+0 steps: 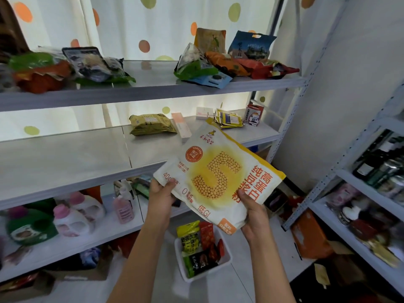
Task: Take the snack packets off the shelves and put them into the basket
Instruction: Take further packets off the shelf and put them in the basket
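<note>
The big white and yellow packet (218,180) bears a large "5" built of soybeans, "低GI" in orange and tall orange characters down its right side. The left hand (160,195) pinches its lower left corner and the right hand (254,212) grips its bottom edge, holding it tilted in the air above the white basket (226,262) on the floor, where green, yellow and red packets (197,248) lie

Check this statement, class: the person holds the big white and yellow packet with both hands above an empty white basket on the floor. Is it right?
Not quite. The head view shows the white basket is not empty: it already holds several packets, yellow, red and dark ones. The rest stands: the left hand and right hand both grip the white and yellow packet above it.
</note>
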`<state>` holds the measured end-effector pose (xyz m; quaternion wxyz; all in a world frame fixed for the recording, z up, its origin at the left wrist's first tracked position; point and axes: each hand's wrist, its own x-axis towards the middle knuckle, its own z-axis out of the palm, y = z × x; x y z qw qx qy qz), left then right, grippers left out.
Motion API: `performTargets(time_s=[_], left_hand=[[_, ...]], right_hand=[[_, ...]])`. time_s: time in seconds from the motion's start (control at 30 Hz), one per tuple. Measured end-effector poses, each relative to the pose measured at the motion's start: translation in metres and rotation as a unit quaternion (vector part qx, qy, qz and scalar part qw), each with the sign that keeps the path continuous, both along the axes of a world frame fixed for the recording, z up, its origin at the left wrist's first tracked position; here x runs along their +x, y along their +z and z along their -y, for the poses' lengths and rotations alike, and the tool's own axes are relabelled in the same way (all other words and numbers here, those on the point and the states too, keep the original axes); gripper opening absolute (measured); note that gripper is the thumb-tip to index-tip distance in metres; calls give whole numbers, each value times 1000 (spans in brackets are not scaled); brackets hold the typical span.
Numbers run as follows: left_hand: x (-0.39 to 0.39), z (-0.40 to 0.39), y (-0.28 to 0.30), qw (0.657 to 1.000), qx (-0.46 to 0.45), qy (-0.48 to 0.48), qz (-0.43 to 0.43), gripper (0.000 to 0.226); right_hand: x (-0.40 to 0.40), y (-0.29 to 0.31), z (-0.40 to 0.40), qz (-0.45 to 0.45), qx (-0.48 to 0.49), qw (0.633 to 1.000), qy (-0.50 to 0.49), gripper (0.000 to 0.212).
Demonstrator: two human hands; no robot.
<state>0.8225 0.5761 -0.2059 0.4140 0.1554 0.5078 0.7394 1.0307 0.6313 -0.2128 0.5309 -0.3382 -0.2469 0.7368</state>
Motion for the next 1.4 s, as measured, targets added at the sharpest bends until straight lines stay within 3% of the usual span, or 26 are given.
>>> performTargets(time_s=[0.1,0.2,0.3,0.47,0.53,0.63,0.77,0.87,1.07,1.17,1.27,1.4], left_hand=[[-14,-13,-10,988,-82,15,-129,45],[-26,-29,-21,975,-114,-19,-190,37],[-47,-48,-28,977,-110,-56,-175,37],[-80,-89,-35,946,-138,-233,-181,69],[-85,-103,-34,929,-137,-291,-185,66],[-91,-119,-44,924,-141,-305,-180,66],[-88,-137,-64,925,-153,-288,-196,37],[-73,-152,-97,906,-199,-300,-221,22],[-44,-163,-158,903,-306,-243,-181,8],[-34,-167,-202,892,-347,-238,-165,16],[-26,-173,-257,870,-394,-234,-184,9],[-20,-172,-347,835,-464,-235,-179,13]], right_hand=[[-2,-5,-1,48,2,998,-32,41],[-6,-8,-6,73,-13,996,-56,29],[-10,-3,-17,95,-7,993,-66,27],[-22,13,-39,168,7,985,-35,32],[-28,13,-49,192,6,981,-15,34],[-35,6,-63,225,-2,974,-2,29],[-40,-17,-80,303,-42,951,-38,23],[-39,-47,-99,367,-80,926,-46,19],[-29,-123,-150,459,-72,886,3,28],[-22,-170,-175,518,-55,851,69,34],[-18,-227,-201,568,-46,811,133,37],[-18,-314,-207,617,-50,773,139,33]])
